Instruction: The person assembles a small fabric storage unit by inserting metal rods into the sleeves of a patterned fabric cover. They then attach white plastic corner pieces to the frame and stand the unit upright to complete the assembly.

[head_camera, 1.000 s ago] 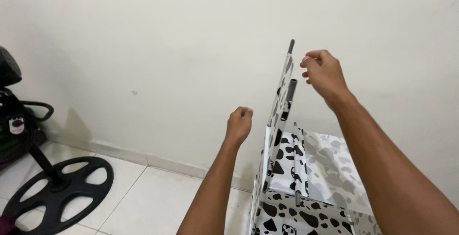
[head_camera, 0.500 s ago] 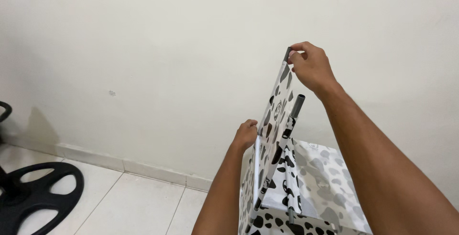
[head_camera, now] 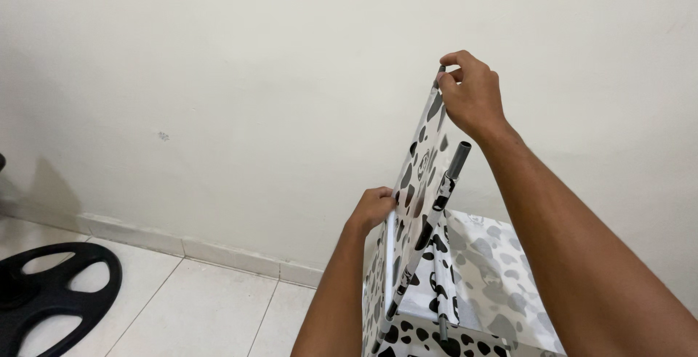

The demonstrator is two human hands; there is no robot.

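Closest, bottom edge: forearms rising from the lower frame, over a cow-print fabric organiser (head_camera: 465,306) standing on the floor.
Left hand (head_camera: 372,208): curled shut, fingers gripping the lower edge of the fabric panel (head_camera: 420,164).
Right hand (head_camera: 471,94): raised high, thumb and fingers pinching the top corner of that panel where a rod tip pokes out.
Fabric panel: white with black blotches, held upright and taut between both hands, tilted slightly.
Grey pole (head_camera: 456,162): just beside the panel, standing free, open tube end up.
Floor (head_camera: 196,306): pale glossy tiles with thin grout lines.
Left, low: black round wheel-like base (head_camera: 51,291) lying flat on the tiles.
Farthest: plain cream wall (head_camera: 240,88), white skirting (head_camera: 182,248) along its foot.
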